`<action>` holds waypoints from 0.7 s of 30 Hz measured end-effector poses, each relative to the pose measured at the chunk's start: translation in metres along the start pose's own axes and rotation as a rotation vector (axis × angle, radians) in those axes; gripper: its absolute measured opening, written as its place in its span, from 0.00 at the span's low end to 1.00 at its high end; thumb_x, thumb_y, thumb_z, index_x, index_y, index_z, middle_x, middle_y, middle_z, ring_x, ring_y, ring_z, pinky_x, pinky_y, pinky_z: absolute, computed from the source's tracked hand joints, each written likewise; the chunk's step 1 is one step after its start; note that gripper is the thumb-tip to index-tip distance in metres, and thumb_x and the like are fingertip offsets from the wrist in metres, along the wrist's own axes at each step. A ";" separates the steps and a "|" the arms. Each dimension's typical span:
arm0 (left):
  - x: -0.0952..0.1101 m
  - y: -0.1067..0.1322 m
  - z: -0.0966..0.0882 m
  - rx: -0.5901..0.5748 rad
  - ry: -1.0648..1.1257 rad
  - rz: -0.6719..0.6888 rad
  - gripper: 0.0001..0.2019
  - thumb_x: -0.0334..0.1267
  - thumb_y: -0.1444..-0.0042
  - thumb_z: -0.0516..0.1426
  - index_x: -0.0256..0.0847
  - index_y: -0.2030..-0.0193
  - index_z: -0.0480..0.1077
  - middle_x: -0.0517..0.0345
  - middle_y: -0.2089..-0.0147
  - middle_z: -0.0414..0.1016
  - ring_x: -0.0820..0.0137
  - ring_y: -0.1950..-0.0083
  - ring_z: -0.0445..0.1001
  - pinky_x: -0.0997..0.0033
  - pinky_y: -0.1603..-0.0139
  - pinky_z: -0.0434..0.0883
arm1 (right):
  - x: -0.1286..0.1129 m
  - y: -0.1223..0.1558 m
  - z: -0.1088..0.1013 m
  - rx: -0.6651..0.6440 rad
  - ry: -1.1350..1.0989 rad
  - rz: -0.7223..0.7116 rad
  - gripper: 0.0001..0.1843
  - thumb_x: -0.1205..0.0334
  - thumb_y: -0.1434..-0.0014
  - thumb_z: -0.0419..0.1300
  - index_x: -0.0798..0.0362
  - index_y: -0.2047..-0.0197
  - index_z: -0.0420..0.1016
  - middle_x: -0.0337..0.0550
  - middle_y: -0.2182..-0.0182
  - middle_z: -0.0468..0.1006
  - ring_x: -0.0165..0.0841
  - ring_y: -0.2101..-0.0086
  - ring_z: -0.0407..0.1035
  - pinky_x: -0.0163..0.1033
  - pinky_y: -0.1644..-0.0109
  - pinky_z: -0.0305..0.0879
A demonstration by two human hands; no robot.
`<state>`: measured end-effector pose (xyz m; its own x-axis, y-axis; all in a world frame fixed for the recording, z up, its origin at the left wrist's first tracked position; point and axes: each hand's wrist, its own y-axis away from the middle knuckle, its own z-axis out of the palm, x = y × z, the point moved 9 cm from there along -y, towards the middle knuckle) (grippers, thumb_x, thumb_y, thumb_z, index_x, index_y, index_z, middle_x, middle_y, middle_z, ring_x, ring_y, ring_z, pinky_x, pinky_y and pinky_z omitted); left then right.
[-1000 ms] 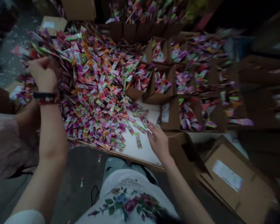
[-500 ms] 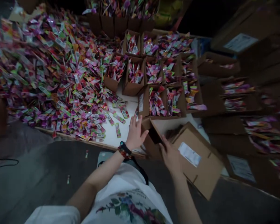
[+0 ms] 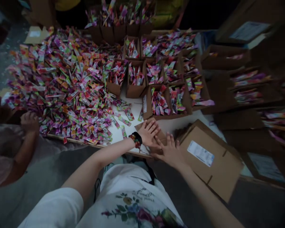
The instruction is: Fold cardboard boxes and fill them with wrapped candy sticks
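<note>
A small brown cardboard box point(image 3: 162, 133) lies at the table's front edge, mostly covered by my hands. My left hand point(image 3: 149, 133) rests flat on its top, fingers spread, with a dark band and beaded bracelet at the wrist. From the right, my right hand point(image 3: 170, 151) lies on the same box, its fingers stretched out and close to the left fingertips. Neither hand grips anything. Just behind stands a divided carton point(image 3: 144, 106) filled with colourful small packets point(image 3: 159, 103). A larger flattened carton with a white label point(image 3: 200, 153) is right of my right hand.
A big heap of packets point(image 3: 71, 88) spreads over the left of the table. Several filled boxes point(image 3: 135, 91) stand in rows behind, and more cartons point(image 3: 266, 166) line the right side. At far left, another person's hand point(image 3: 29, 122) is by the heap.
The small box's dark opening no longer shows. My left hand has moved right onto the box, and my right hand has gone from its edge to lying flat. The other person's hand has come into view.
</note>
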<state>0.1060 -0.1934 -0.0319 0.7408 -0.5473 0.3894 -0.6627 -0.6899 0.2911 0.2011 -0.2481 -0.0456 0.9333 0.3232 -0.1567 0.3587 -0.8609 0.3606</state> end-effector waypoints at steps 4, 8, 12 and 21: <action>0.001 -0.016 0.017 -0.154 -0.137 0.119 0.56 0.49 0.59 0.64 0.24 0.28 0.44 0.32 0.26 0.31 0.45 0.25 0.30 0.37 0.30 0.28 | -0.007 -0.001 -0.004 0.058 0.040 -0.012 0.49 0.30 0.47 0.55 0.43 0.29 0.50 0.53 0.27 0.30 0.65 0.33 0.37 0.70 0.37 0.44; 0.017 -0.025 0.008 -0.085 -0.202 0.450 0.55 0.44 0.63 0.64 0.16 0.30 0.48 0.27 0.28 0.45 0.45 0.26 0.42 0.47 0.28 0.33 | -0.004 -0.001 -0.004 0.125 -0.044 -0.031 0.52 0.30 0.47 0.55 0.53 0.29 0.54 0.60 0.28 0.34 0.65 0.34 0.42 0.68 0.37 0.47; 0.027 -0.009 -0.022 -0.007 -0.150 0.667 0.55 0.50 0.68 0.67 0.16 0.36 0.58 0.25 0.43 0.66 0.42 0.41 0.62 0.46 0.32 0.48 | 0.000 0.012 -0.019 0.226 -0.459 -0.061 0.45 0.34 0.43 0.53 0.53 0.31 0.58 0.61 0.31 0.51 0.54 0.36 0.53 0.61 0.38 0.55; -0.074 0.163 -0.122 0.530 0.516 -0.244 0.59 0.59 0.69 0.69 0.31 0.33 0.53 0.34 0.38 0.59 0.47 0.38 0.59 0.46 0.34 0.57 | 0.053 0.002 0.008 0.705 -1.413 0.552 0.24 0.45 0.45 0.58 0.56 0.55 0.76 0.50 0.65 0.80 0.41 0.64 0.76 0.49 0.58 0.72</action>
<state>-0.0701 -0.2077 0.0929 0.6278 -0.1510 0.7636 -0.2506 -0.9680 0.0147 0.2516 -0.2360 -0.0603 0.0466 -0.3052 -0.9512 -0.4287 -0.8661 0.2569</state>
